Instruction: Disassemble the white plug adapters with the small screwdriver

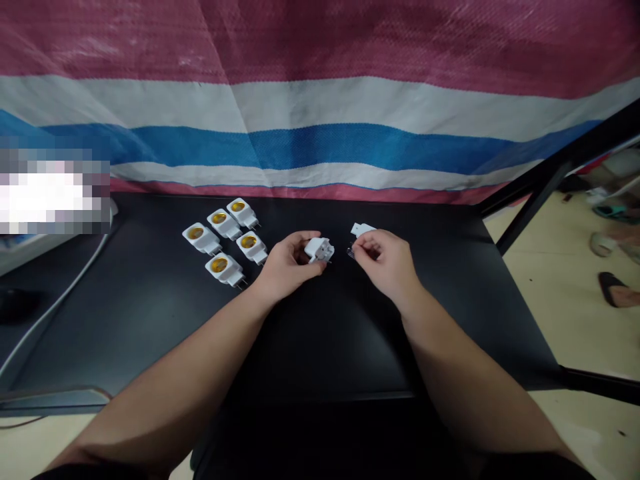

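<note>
Between its thumb and fingers my left hand [291,264] holds a white plastic housing [319,249], with its open inner side facing right. My right hand [384,257] has thumb and index finger pinched over small metal pieces [351,251] on the black table; whether it grips one is too small to tell. Just behind those fingers lies a white flat part [362,229], partly covered by the hand. Left of my left hand, several white plug-in lamp sockets [220,265] with yellow round insides and metal prongs lie in a group.
The black table [330,347] ends at a striped red, white and blue sheet [320,143]. A white cable [65,293] runs along the left, near a dark object [17,303]. Black frame bars [530,200] stand at the right, and a person's foot [620,292] shows beyond.
</note>
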{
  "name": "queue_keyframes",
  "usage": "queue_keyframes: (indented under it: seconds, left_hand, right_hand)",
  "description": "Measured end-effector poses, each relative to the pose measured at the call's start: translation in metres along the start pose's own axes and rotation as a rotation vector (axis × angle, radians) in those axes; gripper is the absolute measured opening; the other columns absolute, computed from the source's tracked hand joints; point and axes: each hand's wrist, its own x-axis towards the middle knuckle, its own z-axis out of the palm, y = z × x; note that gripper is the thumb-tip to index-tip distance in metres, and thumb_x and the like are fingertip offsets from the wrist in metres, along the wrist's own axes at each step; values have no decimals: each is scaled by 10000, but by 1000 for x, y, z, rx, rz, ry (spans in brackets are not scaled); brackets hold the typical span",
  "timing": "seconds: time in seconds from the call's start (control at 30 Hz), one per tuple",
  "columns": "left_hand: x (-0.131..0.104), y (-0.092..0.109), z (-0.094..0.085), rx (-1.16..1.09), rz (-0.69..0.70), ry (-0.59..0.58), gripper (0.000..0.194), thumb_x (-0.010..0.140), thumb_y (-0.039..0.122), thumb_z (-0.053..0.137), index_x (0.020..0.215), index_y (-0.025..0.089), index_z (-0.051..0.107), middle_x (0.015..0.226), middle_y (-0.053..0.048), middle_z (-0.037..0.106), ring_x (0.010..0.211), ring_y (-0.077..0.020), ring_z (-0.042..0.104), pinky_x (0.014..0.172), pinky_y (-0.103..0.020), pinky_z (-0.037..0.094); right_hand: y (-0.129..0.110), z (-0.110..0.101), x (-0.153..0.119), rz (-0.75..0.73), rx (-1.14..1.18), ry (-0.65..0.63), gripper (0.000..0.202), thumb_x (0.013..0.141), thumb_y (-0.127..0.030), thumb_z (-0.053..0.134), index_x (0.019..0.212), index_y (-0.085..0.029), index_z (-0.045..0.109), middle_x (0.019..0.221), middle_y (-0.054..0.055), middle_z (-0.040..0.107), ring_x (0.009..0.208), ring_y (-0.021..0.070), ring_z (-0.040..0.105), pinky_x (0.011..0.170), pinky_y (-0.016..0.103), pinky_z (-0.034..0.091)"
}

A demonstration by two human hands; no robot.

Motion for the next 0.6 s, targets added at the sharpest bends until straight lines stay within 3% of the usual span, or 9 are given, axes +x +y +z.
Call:
queue_keyframes:
  seconds: [0.17, 0.27, 0.47, 0.6]
  left_hand:
    - [1, 2, 2, -100, -45, 6, 678, 714, 173, 929, 1346, 123, 689, 1104, -83, 750, 805, -142, 692, 731, -307, 647]
    - [2, 5, 3, -177, -75, -1, 643, 707, 145, 929, 1307, 125, 699, 1116, -91, 746, 834, -147, 701, 696, -276, 648]
    - [-1, 11, 3, -264, -160, -31, 569, 762, 145, 907, 1293, 160, 702, 1051, -72, 762, 900, -161, 722, 671, -218, 623]
    - [-1, 11, 3, -292, -186, -74, 510, 770, 160, 918, 1242, 172, 726, 1009, -54, 762, 885, -154, 724, 662, -209, 621]
  right_hand:
    - [24, -19, 12, 248, -111, -125, 51, 825, -200, 739, 819, -213, 787, 778, 51, 783, 693, 209, 727, 742, 376, 592]
    - [30, -24, 13, 306, -93, -149, 53, 826, -224, 767, 877, -212, 777, 758, 45, 780, 700, 222, 744, 752, 390, 615]
    - [21, -17, 9, 187, 105, -111, 231, 906, -412, 807, 825, -229, 691, 676, -4, 687, 564, 156, 634, 575, 321, 564]
    - [8, -7, 4, 138, 332, -181, 240, 895, -430, 853, 854, -228, 731, 746, 2, 732, 624, 161, 701, 628, 332, 611]
